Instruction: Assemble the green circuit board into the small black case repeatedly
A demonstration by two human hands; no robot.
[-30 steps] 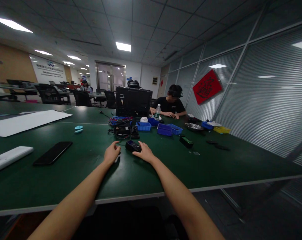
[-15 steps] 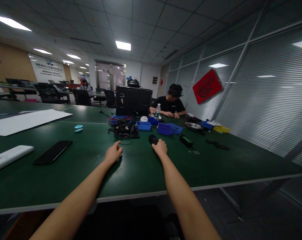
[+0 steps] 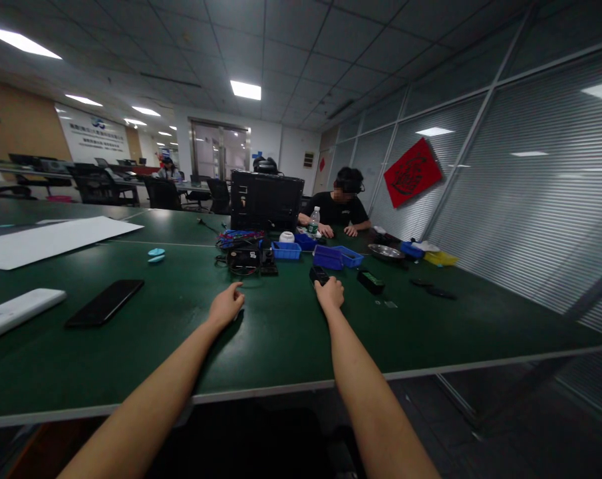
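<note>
- Right hand (image 3: 330, 293): stretched forward over the green table (image 3: 281, 339), fingers curled down onto the near end of a small black device (image 3: 319, 274). How tightly they gripped could not be told.
- Small black device: lay flat on the table at 11 o'clock from the right hand, touching its fingertips, just short of the blue bins.
- Left hand (image 3: 227, 305): rested palm down on the table at 9 o'clock from the right hand, well apart from it. Its fingers were held close together and loosely bent, with nothing seen in them.
- Blue bins (image 3: 329, 258): grouped at 12 o'clock from the right hand, near the device.
- Black fan with cables (image 3: 244, 261): at 12 o'clock from the left hand.
- Black box with green label (image 3: 371, 281): at 2 o'clock from the right hand, near it.
- Black phone (image 3: 104, 302): lay flat at 9 o'clock from the left hand, well apart.
- White bar (image 3: 16, 309): beyond the phone, near the left edge.
- White sheet (image 3: 51, 239): at 10 o'clock, far side of the table.
- Computer case (image 3: 265, 199): upright behind the bins.
- Metal dish (image 3: 386, 251): at 1 o'clock, further off.
- Co-worker in a black shirt (image 3: 340, 209): seated at the far end, both hands on the table beside a water bottle (image 3: 314, 221).
</note>
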